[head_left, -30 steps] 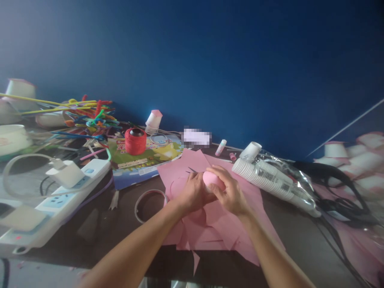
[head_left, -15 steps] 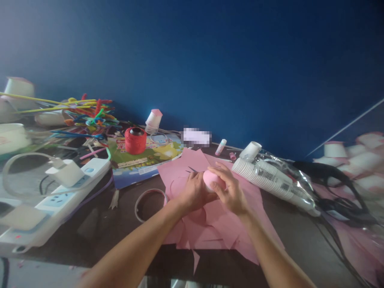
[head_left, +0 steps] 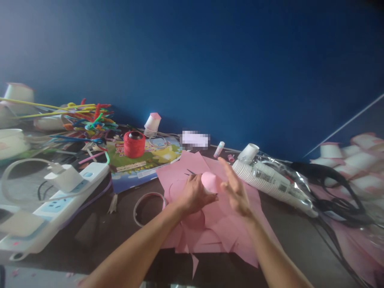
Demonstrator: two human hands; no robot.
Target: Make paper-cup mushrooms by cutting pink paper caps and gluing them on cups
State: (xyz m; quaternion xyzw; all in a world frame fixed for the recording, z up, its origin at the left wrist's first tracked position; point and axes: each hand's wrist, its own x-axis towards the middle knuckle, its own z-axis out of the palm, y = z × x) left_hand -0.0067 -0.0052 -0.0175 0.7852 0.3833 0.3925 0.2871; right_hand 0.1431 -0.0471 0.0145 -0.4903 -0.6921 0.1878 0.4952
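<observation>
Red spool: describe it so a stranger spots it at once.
Below the blue wall, left of centre on the table, lies a printed sheet. The spool sits on it, dark-centred. Unlike the thin, many-coloured pipe cleaners to its left, it is one squat, all-red roll.

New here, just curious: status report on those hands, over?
Left hand gripping pink-topped piece. Right hand open beside it. Pink sheets beneath; dark pointed tips close by left hand.

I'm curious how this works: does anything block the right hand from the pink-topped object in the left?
Nothing visible does: the open right hand is just beside the pink-topped object in the left hand.
</observation>
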